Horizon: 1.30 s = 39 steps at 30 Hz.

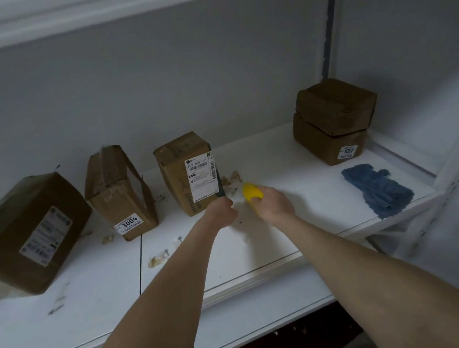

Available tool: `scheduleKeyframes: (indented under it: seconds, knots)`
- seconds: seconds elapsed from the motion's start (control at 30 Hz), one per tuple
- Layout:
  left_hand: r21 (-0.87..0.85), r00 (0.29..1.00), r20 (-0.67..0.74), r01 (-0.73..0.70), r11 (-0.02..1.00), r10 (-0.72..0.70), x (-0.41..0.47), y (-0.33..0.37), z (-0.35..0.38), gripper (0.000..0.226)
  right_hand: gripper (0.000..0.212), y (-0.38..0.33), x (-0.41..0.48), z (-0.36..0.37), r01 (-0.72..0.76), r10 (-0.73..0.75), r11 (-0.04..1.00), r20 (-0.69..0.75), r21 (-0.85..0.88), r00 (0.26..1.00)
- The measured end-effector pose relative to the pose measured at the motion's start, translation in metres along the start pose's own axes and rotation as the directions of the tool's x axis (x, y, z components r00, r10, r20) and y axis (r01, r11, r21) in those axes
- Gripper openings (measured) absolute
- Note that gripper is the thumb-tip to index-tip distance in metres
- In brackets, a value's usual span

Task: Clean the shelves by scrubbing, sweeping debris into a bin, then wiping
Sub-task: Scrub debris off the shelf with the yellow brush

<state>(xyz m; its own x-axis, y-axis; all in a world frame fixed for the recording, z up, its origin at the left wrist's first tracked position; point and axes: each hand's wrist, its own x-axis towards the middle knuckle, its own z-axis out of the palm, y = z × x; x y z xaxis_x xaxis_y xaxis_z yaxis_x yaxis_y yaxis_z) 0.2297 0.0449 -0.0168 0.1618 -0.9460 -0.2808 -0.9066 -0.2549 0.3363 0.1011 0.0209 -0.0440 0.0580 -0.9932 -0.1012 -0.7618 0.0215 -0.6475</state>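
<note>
from the head camera, the left hand (222, 208) is curled tight round a thin dark green tool (219, 186) standing up beside the tall brown cardboard box (184, 175). the right hand (274, 203) grips a small yellow plastic scrubber (250, 190), pointing away along the white shelf (307, 222). the pile of tan crumbs (230, 178) lies just past its tip, right by the green tool. the crumpled blue cloth (377, 189) lies far right.
</note>
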Motion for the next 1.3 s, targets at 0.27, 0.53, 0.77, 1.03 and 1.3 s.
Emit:
scheduleKeyframes:
  seconds: [0.27, 0.53, 0.77, 1.03, 1.3]
  knots:
    - [-0.055, 0.994, -0.075, -0.078, 0.995, 0.074, -0.003, 0.018, -0.002, 0.043, 0.035, 0.01, 0.016, -0.029, -0.129, 0.15, 0.979, -0.126, 0.159, 0.981]
    - [-0.156, 0.996, -0.077, -0.062, 0.986, 0.05, 0.001, 0.015, 0.011, 0.04, 0.037, 0.038, 0.035, -0.048, -0.242, 0.258, 0.964, -0.162, 0.11, 0.953]
    - [-0.115, 0.996, -0.091, -0.006, 0.993, -0.005, -0.001, 0.009, 0.004, 0.031, 0.041, 0.022, 0.029, -0.048, -0.216, 0.162, 0.962, -0.292, -0.165, 0.943]
    - [-0.349, 0.869, -0.302, 0.281, 0.894, -0.391, -0.012, -0.04, -0.05, 0.023, 0.049, -0.072, 0.03, -0.022, 0.119, -0.108, 0.964, -0.058, 0.238, 0.992]
    - [-0.644, 0.784, -0.404, 0.121, 0.755, -0.471, 0.0, -0.071, -0.086, 0.053, 0.069, -0.131, 0.048, -0.02, 0.12, -0.164, 0.882, 0.057, 0.456, 0.985]
